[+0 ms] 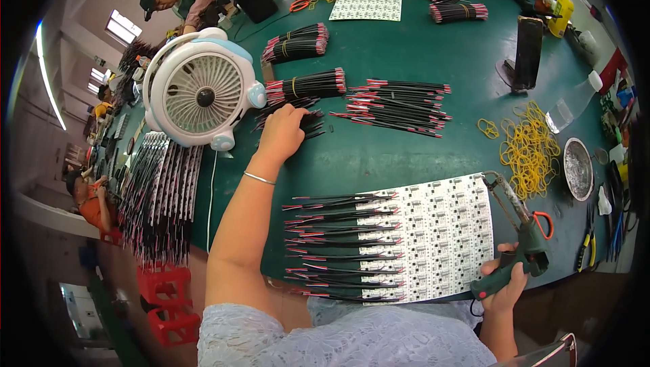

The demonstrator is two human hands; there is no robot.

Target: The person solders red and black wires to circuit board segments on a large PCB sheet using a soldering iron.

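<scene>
**Head view: gripping soldering gun (535, 252) w/ R hand (506, 284), touching loose wires (313, 125) w/ L hand (283, 131)**

Curling R fingers firmly round gun's green handle at approx 4 o'clock, pointing metal end nr 1 o'clock corner of white board sheet (447, 231). Having sheet lying at 4 o'clock on green table (406, 157), w/ black leads (325, 240) trailing off its 9 o'clock edge. Bunching L fingers, half-curled, over loose wires at approx 10 o'clock; can't tell if pinching any. Also seeing white fan (205, 97) at 10, yellow rubber bands (531, 154) at 3.
</scene>
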